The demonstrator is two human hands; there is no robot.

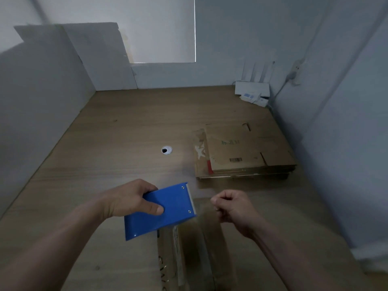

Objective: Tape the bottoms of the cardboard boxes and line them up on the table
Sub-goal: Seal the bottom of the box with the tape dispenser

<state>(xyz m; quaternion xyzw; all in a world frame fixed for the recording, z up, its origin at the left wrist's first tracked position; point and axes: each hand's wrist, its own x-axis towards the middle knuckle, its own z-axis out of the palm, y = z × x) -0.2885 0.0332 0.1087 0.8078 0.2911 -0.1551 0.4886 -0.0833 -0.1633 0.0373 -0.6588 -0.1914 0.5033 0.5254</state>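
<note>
One glossy blue dispenser (176,206), translucent tape (203,205)

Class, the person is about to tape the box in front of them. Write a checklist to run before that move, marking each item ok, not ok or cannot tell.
1. Left hand grips the blue tape dispenser: ok.
2. Dispenser is over the cardboard box: ok.
3. Right hand pinches a tape end: cannot tell.
4. Box flaps are closed flat: cannot tell, blurred.
5. Flattened boxes lie apart from the box: ok.
6. Bare table is left for lining up: ok.
</note>
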